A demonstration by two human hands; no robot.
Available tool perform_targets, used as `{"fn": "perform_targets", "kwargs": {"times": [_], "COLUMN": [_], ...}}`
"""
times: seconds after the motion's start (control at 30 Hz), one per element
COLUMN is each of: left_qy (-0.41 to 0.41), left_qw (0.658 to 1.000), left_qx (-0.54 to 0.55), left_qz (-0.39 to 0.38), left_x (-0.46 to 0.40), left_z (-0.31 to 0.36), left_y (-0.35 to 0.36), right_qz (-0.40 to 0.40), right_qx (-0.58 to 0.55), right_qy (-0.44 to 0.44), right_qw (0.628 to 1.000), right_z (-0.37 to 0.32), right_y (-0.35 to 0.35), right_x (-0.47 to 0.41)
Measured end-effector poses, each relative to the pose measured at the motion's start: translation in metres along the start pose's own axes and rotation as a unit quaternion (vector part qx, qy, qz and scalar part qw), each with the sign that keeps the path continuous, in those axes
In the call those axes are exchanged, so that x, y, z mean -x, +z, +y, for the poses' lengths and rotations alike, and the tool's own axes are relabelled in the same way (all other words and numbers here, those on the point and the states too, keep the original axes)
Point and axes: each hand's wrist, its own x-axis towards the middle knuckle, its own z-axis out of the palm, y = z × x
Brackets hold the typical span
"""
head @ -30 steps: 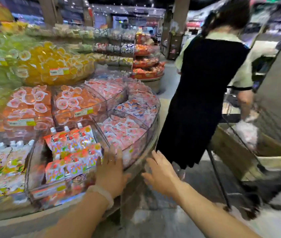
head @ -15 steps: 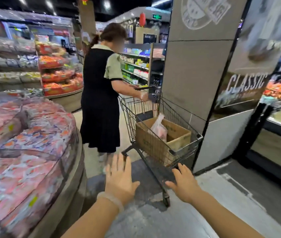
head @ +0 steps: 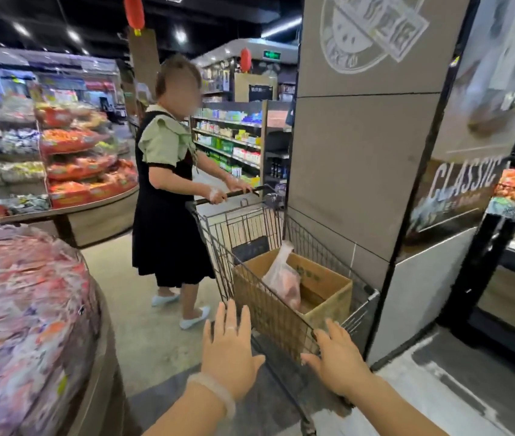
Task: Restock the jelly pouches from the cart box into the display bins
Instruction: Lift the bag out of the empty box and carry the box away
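A wire shopping cart (head: 249, 228) stands in front of me with an open cardboard box (head: 322, 278) inside. A clear plastic bag (head: 282, 275) with pinkish contents leans in the box. My left hand (head: 229, 350) is stretched forward, fingers apart, empty, just short of the cart's near end. My right hand (head: 336, 360) is also spread and empty, at the cart's near right corner; whether it touches the wire is unclear. The round display bins (head: 23, 309) full of red and white pouches are at my left, blurred.
A person in a black dress (head: 168, 215) stands at the cart's far end with both hands on its handle. A grey pillar (head: 360, 152) rises just right of the cart. Tiered snack displays (head: 83, 165) and shelves lie behind. Open floor runs between bins and cart.
My view has swung from the display bins to the cart. Both hands left the bin's edge and now reach toward the cart's near end. The other person turned to face me.
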Motion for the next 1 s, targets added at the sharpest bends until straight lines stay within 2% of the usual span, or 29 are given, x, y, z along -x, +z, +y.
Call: {"fn": "perform_targets", "kwargs": {"times": [0.13,0.23,0.37,0.4,0.47,0.5,0.53,0.57,0.6,0.73,0.83,1.0], "left_qy": [-0.006,-0.012,-0.053,-0.068,-0.085,-0.113,-0.126,-0.129,-0.140,-0.166,-0.169,-0.167], "left_qw": [1.000,0.999,0.998,0.998,0.996,0.992,0.991,0.987,0.984,0.985,0.985,0.983], "left_qx": [-0.001,0.010,-0.009,0.015,0.024,0.054,0.049,0.030,0.037,0.042,0.045,0.045], "left_qz": [-0.003,0.038,0.041,-0.001,0.024,0.005,0.024,0.087,0.104,-0.016,-0.015,-0.065], "left_x": [-0.065,-0.117,-0.191,-0.208,-0.244,-0.259,-0.273,-0.290,-0.302,-0.341,-0.368,-0.408], "left_z": [0.011,0.021,0.022,0.023,0.021,0.025,0.027,0.027,0.030,0.034,0.034,0.025], "left_y": [0.000,-0.003,0.001,-0.004,0.004,0.001,0.004,0.009,0.009,0.024,0.035,0.052], "right_qz": [-0.004,0.011,0.010,0.007,0.012,0.019,0.018,0.010,0.000,0.003,-0.013,-0.044], "right_qx": [0.002,0.003,0.010,0.009,0.008,0.010,0.017,0.027,0.038,0.034,0.050,0.048], "right_qy": [-0.016,-0.025,-0.049,-0.054,-0.074,-0.090,-0.104,-0.113,-0.119,-0.139,-0.140,-0.127], "right_qw": [1.000,1.000,0.999,0.998,0.997,0.996,0.994,0.993,0.992,0.990,0.989,0.990], "right_z": [0.004,0.002,-0.004,-0.003,0.004,0.008,0.012,0.014,0.016,0.032,0.041,0.045], "right_y": [-0.021,-0.046,-0.073,-0.076,-0.076,-0.075,-0.074,-0.073,-0.074,-0.069,-0.060,-0.049], "right_x": [-0.071,-0.135,-0.220,-0.241,-0.281,-0.299,-0.316,-0.332,-0.347,-0.397,-0.424,-0.461]}}
